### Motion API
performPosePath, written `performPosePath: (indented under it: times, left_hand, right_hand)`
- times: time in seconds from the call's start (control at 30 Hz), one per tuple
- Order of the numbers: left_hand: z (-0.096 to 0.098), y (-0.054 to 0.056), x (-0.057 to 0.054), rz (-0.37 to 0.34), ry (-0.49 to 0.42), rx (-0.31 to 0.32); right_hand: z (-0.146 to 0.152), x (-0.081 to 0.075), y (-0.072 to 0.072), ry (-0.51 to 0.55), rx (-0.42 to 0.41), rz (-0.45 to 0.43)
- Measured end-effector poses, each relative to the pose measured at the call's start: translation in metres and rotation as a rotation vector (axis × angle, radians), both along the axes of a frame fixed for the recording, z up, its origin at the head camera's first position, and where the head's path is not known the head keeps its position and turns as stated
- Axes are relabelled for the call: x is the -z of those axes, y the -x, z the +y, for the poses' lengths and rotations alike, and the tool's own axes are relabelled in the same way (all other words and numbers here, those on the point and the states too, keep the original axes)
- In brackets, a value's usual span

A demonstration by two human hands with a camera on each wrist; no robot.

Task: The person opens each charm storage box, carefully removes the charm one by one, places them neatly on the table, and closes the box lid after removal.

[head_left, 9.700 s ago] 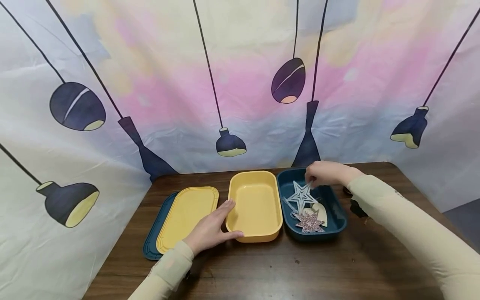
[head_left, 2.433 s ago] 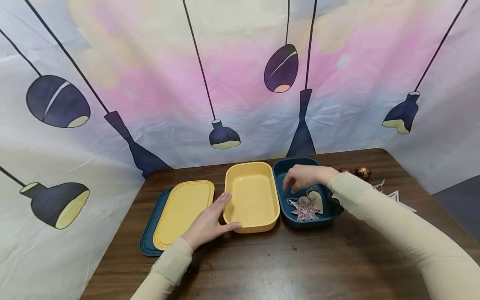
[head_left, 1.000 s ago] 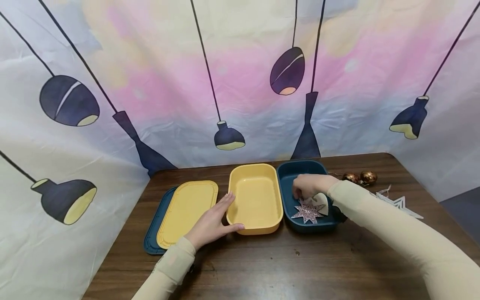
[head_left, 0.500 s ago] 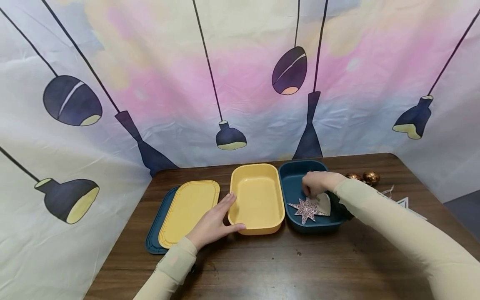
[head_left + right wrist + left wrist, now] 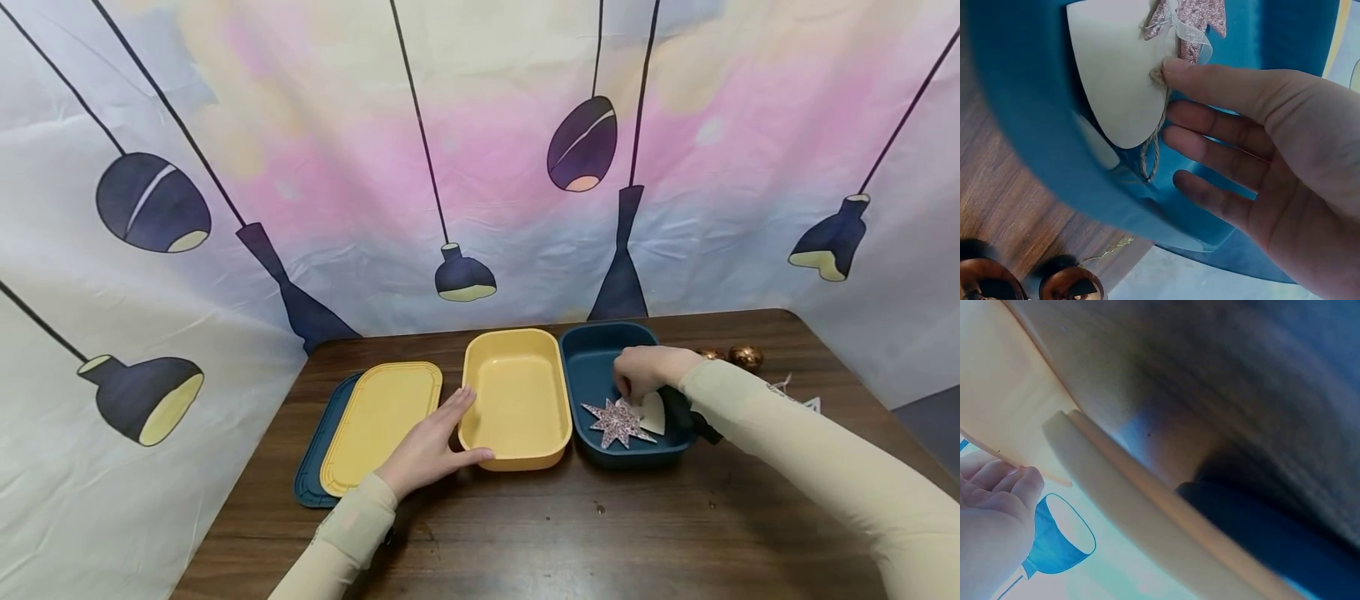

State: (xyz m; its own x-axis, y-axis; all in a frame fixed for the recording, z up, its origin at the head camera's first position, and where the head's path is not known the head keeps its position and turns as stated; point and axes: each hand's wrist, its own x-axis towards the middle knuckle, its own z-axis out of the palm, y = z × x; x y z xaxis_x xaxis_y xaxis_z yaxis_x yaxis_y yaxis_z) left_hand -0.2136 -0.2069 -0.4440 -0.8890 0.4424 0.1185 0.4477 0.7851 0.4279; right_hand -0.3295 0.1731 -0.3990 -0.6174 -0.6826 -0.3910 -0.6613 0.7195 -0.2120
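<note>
Inside the blue box (image 5: 630,459), the right hand (image 5: 651,369) seems to pinch the pale ornament (image 5: 1116,94) at its twine knot (image 5: 1157,76), though the contact is partly hidden; a slack pinch could let it slip; the glitter star (image 5: 618,423) overlapping it might snag by its ribbon (image 5: 1186,30) and drag along; the left hand (image 5: 431,446) lies spread against the yellow box (image 5: 517,400).

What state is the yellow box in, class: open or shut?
Open: the head view shows inside the yellow box, and the yellow lid lies apart, overlapping the blue lid.
</note>
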Motion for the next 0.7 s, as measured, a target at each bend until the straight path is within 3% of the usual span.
performPosePath:
  times: [0.7]
  left_hand:
    - [-0.0009,0.0,0.0002,0.0,-0.004,0.005]
  right_hand:
    - [0.0012,0.0007,-0.0025,-0.003,0.008,-0.006]
